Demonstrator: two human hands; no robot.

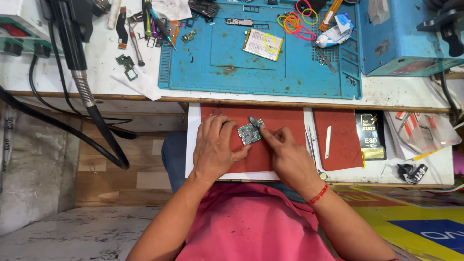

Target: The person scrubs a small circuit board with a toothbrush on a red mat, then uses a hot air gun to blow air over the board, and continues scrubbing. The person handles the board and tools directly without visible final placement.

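A small green circuit board [249, 133] rests on a red mat [285, 121] laid over a pulled-out white shelf [193, 140]. My left hand [215, 147] lies flat beside it, fingers and thumb gripping its left edge. My right hand [285, 152] reaches in from the right, its forefinger pressing a small dark part [254, 121] at the board's upper right corner. A red thread band circles my right wrist.
The bench above carries a blue work mat [227, 58] with a flat battery [263, 44], coloured rubber bands [295, 21], tools and board scraps. A blue machine [401, 38] stands at right. Tweezers [309, 140], a white pry tool [328, 141] and a black packet [370, 135] lie right of my hands. A black hose [92, 111] hangs left.
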